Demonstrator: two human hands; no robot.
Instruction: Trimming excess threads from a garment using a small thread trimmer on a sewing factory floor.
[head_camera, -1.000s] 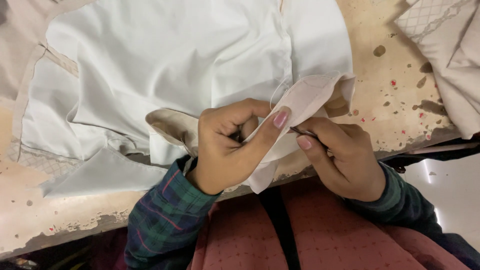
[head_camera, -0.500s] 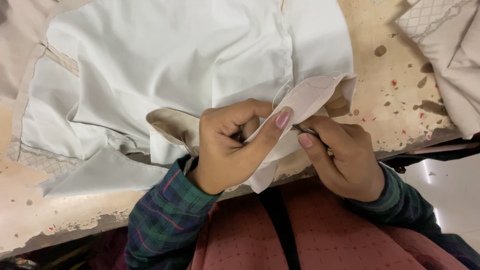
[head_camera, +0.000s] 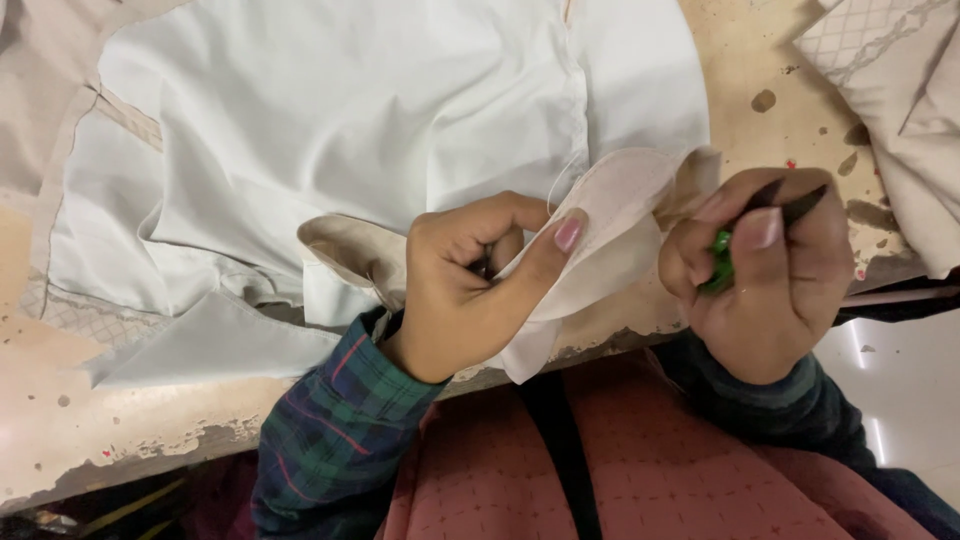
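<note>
Right now the left hand (head_camera: 470, 285) is curled tight on a beige fabric piece (head_camera: 610, 215), a curved collar-like strip: its fingers (head_camera: 545, 250) are folded in with the thumb pressed flat along the strip's edge, so the cloth is pinched between thumb and the bent fingers behind it. The strip arches up from that pinch and across toward the right hand (head_camera: 765, 270), and its lower end hangs down past the left hand's fingers over the worktop's front edge. The right hand is closed into a fist just beside the far end of the strip, clamped on a small tool with a green grip (head_camera: 718, 268) and dark tips that poke out above the knuckles; how the tips meet the cloth cannot be told. Above and to the left of the left hand's fingers lies a white garment (head_camera: 350, 110), spread in folds, with beige trim along its outer edges, and the beige strip seems joined to it near a seam. Everything rests on a worn, stained worktop (head_camera: 760, 60). Up beyond the right hand's fingers, at the corner, sits a pile of pale quilted cloth (head_camera: 890, 70). Both wrists show dark plaid sleeves (head_camera: 340, 420), and below the hands is a reddish lap (head_camera: 680, 470).
</note>
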